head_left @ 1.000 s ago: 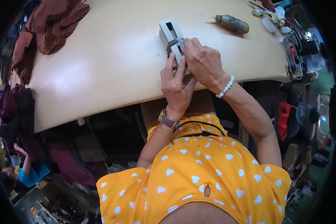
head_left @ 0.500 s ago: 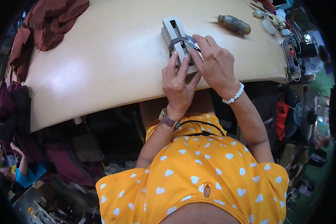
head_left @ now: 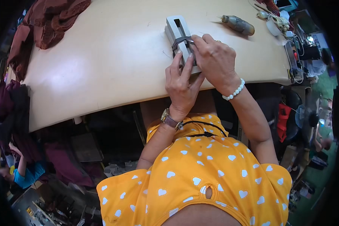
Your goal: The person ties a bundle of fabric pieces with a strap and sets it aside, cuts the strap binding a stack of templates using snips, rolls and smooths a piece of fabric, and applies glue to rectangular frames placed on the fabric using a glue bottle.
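Observation:
A long grey block (head_left: 174, 24) with a slot along its top lies on the table, a dark band (head_left: 181, 39) wrapped around its middle. My left hand (head_left: 180, 84) grips the near end, fingertips on top of it and thumb at the right side. Just above and to the right, my right hand (head_left: 216, 58) is closed in a pinch beside the band. A small metal tool (head_left: 191, 41), perhaps snips, pokes out of those fingers by the band; most of it is hidden.
Beyond my right hand a worn brown-grey bottle-shaped object (head_left: 238, 25) lies on its side on the pale table (head_left: 101, 64). Dark red cloth (head_left: 51, 22) covers the far left corner. Several small items and cables (head_left: 277, 26) crowd the right edge. Another person's blue sleeve (head_left: 26, 176) shows lower left.
My right hand has turned and closed further, so the tool's blades, visible before, are now mostly covered. The block has shifted very slightly. My left hand keeps its hold.

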Demonstrator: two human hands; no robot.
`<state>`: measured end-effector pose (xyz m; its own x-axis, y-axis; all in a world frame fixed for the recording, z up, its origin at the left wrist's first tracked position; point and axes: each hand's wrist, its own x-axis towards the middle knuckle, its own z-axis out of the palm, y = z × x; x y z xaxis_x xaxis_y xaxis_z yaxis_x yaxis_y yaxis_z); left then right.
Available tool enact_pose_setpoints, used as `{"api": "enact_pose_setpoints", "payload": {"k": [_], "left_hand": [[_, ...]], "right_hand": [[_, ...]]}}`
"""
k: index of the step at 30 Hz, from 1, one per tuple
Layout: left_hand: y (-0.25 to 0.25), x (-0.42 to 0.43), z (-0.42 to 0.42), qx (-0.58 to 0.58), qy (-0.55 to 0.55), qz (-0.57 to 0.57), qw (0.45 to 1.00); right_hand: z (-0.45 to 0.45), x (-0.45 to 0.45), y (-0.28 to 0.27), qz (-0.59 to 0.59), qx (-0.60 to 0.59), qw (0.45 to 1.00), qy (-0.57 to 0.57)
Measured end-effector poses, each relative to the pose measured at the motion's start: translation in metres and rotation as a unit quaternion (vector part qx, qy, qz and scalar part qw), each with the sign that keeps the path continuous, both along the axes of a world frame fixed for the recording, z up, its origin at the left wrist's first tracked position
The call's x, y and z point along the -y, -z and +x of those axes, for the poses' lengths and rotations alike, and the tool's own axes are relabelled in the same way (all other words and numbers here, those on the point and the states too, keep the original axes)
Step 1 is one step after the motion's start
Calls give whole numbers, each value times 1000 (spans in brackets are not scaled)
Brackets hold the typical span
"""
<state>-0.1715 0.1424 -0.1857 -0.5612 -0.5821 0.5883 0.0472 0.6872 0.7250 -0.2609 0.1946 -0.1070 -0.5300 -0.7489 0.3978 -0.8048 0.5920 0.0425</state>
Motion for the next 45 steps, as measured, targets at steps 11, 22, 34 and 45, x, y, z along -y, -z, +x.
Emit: {"api": "enact_pose_setpoints", "payload": {"k": [11,22,34,45], "left_hand": [[0,-1,0,0,1,2,1000],[-1,0,1,3,0,-7,1000],[-1,1,1,-4,4,7,1000],[-2,0,0,-8,-4,-6,1000]], "right_hand": [[-7,-3,6,-31,10,998,-48],[-4,-6,1,-34,-9,999,-35],[-8,3,3,-26,-47,997,-51],[-32,-9,12,-201,86,976,-9]]}}
